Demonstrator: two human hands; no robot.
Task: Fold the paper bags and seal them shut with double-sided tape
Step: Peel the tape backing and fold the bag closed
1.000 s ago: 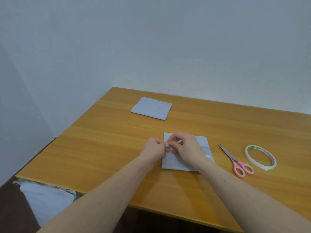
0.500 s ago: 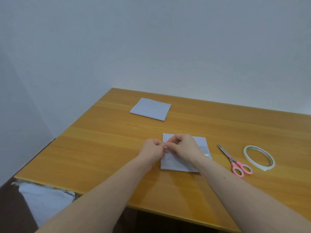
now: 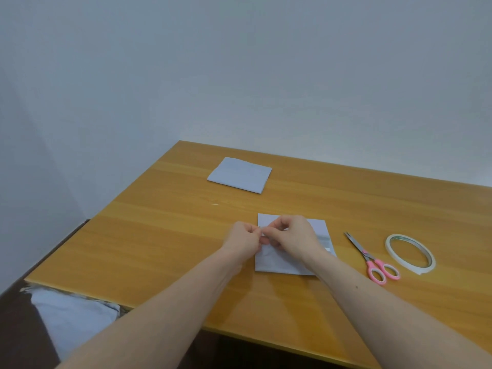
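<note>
Flat white paper bag (image 3: 287,262) near the table's (image 3: 159,249) front edge; left hand (image 3: 243,239) and right hand (image 3: 291,237) pinch something tiny at its top-left corner

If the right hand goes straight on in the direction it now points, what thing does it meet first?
The right hand points left, toward the left hand. Their fingers already meet over the near paper bag, so it would probably meet the left hand first; what they pinch is too small to tell.

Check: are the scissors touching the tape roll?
Apart. The head view shows a strip of bare table between the pink-handled scissors and the tape roll along their whole length.
</note>
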